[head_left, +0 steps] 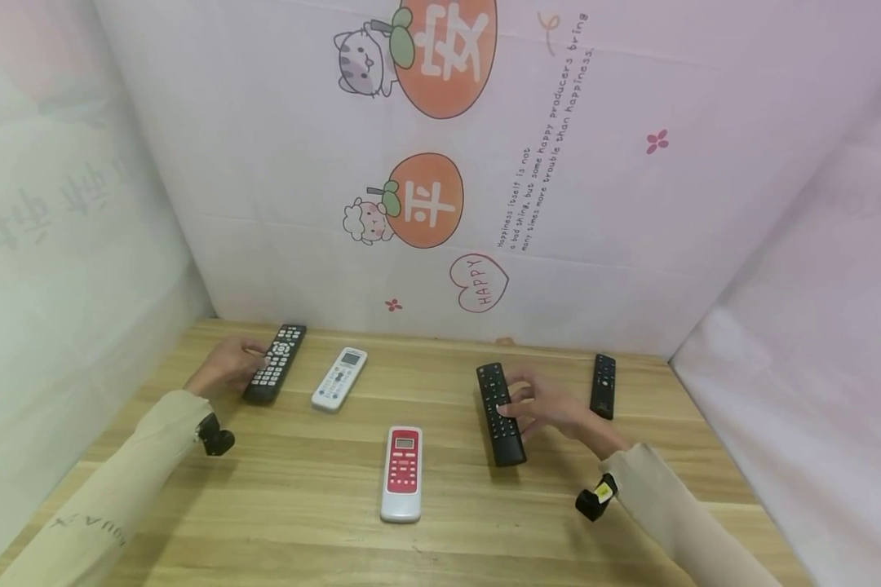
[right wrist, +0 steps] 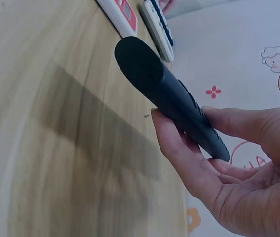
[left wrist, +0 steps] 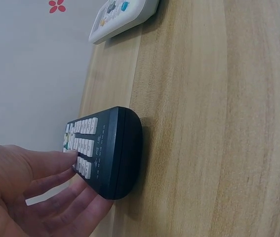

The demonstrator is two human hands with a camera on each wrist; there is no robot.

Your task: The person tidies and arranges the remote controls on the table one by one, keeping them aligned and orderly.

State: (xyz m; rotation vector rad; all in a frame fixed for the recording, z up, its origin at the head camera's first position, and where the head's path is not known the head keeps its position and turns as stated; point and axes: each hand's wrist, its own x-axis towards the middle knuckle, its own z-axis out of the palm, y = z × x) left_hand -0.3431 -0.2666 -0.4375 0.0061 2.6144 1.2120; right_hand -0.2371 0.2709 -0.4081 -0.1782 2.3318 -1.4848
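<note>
At the left of the table, my left hand (head_left: 236, 363) grips a black remote control with white keys (head_left: 275, 364) by its side. The left wrist view shows the thumb on the keys (left wrist: 83, 143) and the other fingers under the remote's edge. On the right, my right hand (head_left: 546, 402) pinches a black remote control with dark keys (head_left: 501, 416) between thumb and fingers. In the right wrist view this dark remote (right wrist: 172, 98) is held above the wood, its shadow falling apart from it.
A white remote (head_left: 340, 379) lies beside the left one. A white remote with a red face (head_left: 401, 474) lies nearer the front. Another black remote (head_left: 603, 386) lies at the right. Printed cloth (head_left: 558, 302) hangs behind the wooden table (head_left: 301, 505) and along both sides.
</note>
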